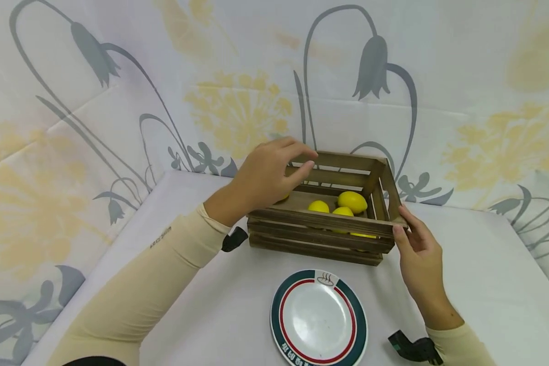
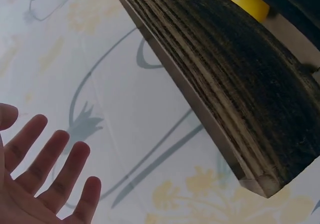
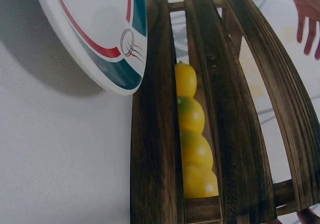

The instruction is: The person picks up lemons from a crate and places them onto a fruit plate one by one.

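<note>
A dark wooden slatted crate [image 1: 320, 239] stands on the white table with several yellow lemons [image 1: 352, 202] inside. Through the front slats, the right wrist view shows lemons [image 3: 190, 116] lined up in a row. My left hand [image 1: 270, 173] hovers over the crate's left end, fingers spread and slightly bent, holding nothing; in its wrist view the hand [image 2: 45, 184] is apart from the wood. My right hand [image 1: 421, 264] grips the crate's front right corner, thumb in front and fingers around the side. Most of that hand is out of the right wrist view.
In front of the crate lies a round white plate [image 1: 317, 320] with a green band and a red ring. Behind everything hangs a flower-printed cloth [image 1: 247, 61]. The white tabletop [image 1: 476, 264] extends on both sides of the crate.
</note>
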### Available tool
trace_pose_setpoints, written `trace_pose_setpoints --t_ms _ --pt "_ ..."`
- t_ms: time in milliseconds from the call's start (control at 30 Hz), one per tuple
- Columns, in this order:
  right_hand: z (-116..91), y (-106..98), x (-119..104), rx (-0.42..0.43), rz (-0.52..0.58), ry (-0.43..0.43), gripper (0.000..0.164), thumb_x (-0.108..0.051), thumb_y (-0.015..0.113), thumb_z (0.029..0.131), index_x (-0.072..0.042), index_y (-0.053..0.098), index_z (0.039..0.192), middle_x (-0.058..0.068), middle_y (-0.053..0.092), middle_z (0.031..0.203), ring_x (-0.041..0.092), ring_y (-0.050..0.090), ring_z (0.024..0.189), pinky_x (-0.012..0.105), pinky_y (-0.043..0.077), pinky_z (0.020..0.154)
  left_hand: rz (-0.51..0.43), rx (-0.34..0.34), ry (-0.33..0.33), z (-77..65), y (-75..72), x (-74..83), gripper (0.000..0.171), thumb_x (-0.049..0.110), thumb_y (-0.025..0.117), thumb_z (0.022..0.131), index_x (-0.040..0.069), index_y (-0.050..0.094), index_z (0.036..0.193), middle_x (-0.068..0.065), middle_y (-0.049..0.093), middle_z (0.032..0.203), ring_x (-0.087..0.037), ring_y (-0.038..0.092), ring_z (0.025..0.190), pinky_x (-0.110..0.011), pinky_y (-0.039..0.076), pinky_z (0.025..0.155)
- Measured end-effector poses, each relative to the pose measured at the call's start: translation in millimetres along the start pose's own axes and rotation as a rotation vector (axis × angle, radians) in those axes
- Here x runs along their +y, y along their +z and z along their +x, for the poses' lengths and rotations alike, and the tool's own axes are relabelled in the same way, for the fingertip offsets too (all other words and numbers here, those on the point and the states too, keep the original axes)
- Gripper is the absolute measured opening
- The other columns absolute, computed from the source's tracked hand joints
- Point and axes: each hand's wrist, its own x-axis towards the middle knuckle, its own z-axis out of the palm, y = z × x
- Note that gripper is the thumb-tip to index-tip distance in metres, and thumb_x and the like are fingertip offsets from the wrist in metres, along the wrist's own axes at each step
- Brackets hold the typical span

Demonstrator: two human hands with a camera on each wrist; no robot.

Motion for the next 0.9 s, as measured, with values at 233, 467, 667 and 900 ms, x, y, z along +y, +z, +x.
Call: trace_pose_setpoints --t_ms 233,467,667,900 --pt "0 2 -2 0.022 0.006 -0.032 0.045 -0.007 0.055 0.102 -0.005 0.050 0.146 0.008 0.042 0.157 0.011 0.041 0.144 0.009 0.039 0.105 -0.043 -0.130 -0.080 15.3 1.3 0.5 0.030 0.031 0.054 0.103 0.016 0.067 0.126 -0.001 0.067 0.126 -0.018 0.064 0.113 -0.033 0.052 0.096" --pt "1 4 1 0.039 0.110 -0.087 0.042 0.002 0.054 0.099 0.002 0.052 0.142 0.013 0.045 0.155 0.011 0.044 0.143 0.009 0.039 0.105 -0.102 -0.196 -0.108 33.7 7.3 -1.8 0.029 0.033 0.053 0.104 0.020 0.066 0.127 0.004 0.066 0.126 -0.013 0.062 0.110 -0.028 0.051 0.094" --pt "2 3 1 0.052 0.109 -0.134 0.041 0.006 0.054 0.098 0.003 0.055 0.139 0.010 0.050 0.152 0.004 0.051 0.135 0.009 0.040 0.104 -0.158 -0.240 -0.116 48.9 11.8 -3.0 0.028 0.032 0.052 0.104 0.020 0.066 0.125 0.005 0.067 0.124 -0.009 0.065 0.107 -0.025 0.052 0.092" --pt "1 2 3 0.048 0.007 -0.130 0.043 0.002 0.055 0.099 -0.003 0.055 0.141 0.003 0.050 0.152 0.004 0.048 0.138 0.009 0.040 0.104 -0.215 -0.318 -0.140 64.2 20.8 -6.4 0.026 0.030 0.054 0.104 0.019 0.067 0.124 0.003 0.068 0.122 -0.012 0.066 0.105 -0.024 0.053 0.089"
